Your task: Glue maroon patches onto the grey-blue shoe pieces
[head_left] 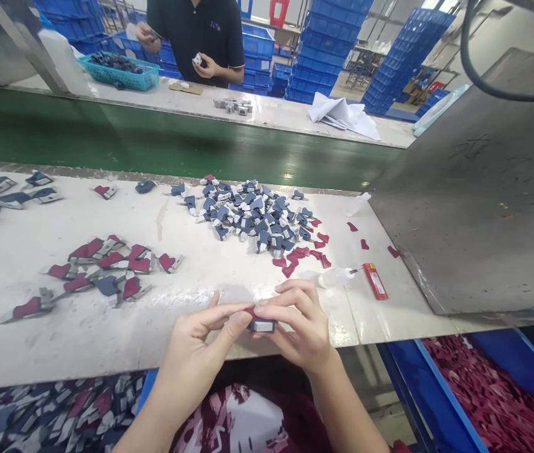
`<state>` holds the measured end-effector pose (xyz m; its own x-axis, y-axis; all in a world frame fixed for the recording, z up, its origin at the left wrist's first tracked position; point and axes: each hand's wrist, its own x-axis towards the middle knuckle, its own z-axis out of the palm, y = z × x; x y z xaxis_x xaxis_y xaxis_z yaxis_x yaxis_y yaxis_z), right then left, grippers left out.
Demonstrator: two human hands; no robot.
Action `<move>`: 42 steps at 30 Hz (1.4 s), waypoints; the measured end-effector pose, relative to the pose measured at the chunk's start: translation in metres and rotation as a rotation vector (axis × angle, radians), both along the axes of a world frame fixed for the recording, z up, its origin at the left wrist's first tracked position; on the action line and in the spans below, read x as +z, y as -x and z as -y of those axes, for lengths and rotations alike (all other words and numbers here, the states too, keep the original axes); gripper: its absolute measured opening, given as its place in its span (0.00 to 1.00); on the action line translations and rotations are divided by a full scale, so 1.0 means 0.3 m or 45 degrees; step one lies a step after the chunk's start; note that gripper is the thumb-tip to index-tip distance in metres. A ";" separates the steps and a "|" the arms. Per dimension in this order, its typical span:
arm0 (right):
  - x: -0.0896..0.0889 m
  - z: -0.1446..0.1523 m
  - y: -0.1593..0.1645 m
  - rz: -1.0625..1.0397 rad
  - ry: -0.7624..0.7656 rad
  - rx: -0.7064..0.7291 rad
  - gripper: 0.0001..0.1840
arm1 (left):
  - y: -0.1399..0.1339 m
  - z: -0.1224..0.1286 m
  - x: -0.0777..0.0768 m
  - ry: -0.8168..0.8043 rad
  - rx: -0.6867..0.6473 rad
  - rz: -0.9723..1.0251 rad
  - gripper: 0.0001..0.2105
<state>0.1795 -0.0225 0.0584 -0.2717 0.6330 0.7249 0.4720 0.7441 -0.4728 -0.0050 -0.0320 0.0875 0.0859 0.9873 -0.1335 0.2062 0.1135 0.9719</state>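
Note:
Close to the table's front edge, my left hand [201, 352] and my right hand [302, 327] both grip a small moulded part [263, 326]. Its top is red, its side dark blue, and a whitish block shows at the end facing me. My left thumb and forefinger pinch it from the left. The right fingers press on its top and right side, hiding much of it. Beyond my hands lies a heap of blue-and-white parts [257, 214], with loose red inlay pieces [298, 255] at its right. Parts with red tops [111, 259] lie spread to the left.
A small translucent bottle [335, 277] lies beside a red labelled object [375, 281] on the right. A metal panel [479, 189] rises there. Bins of parts sit below the table, including a blue bin [453, 396]. Across the green conveyor [177, 138] stands another person [196, 38].

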 end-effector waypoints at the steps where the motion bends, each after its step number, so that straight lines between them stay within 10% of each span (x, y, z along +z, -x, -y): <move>1: -0.004 0.004 0.003 -0.012 0.014 -0.013 0.24 | 0.004 0.000 -0.001 -0.009 -0.023 -0.011 0.12; 31: -0.107 0.032 0.011 -0.164 -0.130 -0.065 0.16 | -0.008 -0.012 0.036 0.399 -0.036 0.324 0.14; 42: -0.170 0.057 0.035 -0.156 -0.231 -0.336 0.28 | -0.026 -0.019 -0.098 0.374 0.074 0.455 0.13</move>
